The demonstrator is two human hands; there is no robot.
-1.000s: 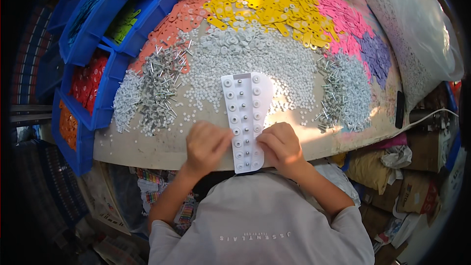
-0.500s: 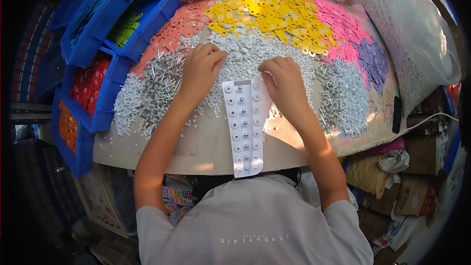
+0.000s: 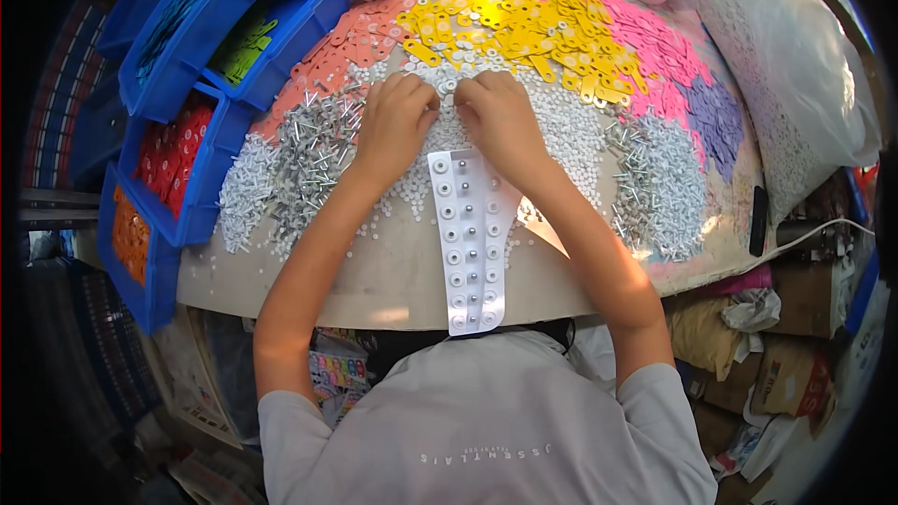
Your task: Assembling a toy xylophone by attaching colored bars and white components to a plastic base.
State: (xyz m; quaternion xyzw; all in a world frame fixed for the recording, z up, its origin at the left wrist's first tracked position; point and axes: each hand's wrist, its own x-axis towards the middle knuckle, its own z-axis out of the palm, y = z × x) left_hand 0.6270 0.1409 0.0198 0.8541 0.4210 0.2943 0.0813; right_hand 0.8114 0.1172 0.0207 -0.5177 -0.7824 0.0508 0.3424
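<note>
Both my hands are over a heap of small white round pieces (image 3: 440,136) in the middle of the table. My left hand (image 3: 395,122) is at the heap's left side, its fingers bent inward and pressed together. Close beside it, a small gap apart, my right hand (image 3: 500,117) has its fingertips curled down to the pieces. Anything pinched in either hand is too small or hidden to name. Below them a long white tray (image 3: 475,266) reaches to the table's near edge, holding white rings along both sides and a middle row of metal pins. My right forearm passes beside its upper end.
Piles of metal pins (image 3: 313,145), white pins (image 3: 675,192), and yellow (image 3: 533,28), salmon (image 3: 351,37), pink (image 3: 645,37) and purple strips (image 3: 716,126) ring the table (image 3: 374,285). Blue bins (image 3: 210,201) stand left. A filled plastic bag (image 3: 786,65) rests right, near a black object (image 3: 758,220).
My right hand has moved left and up, from beside the tray's top to near my left hand. My left hand has shifted slightly up and right. The tray stays at the near edge.
</note>
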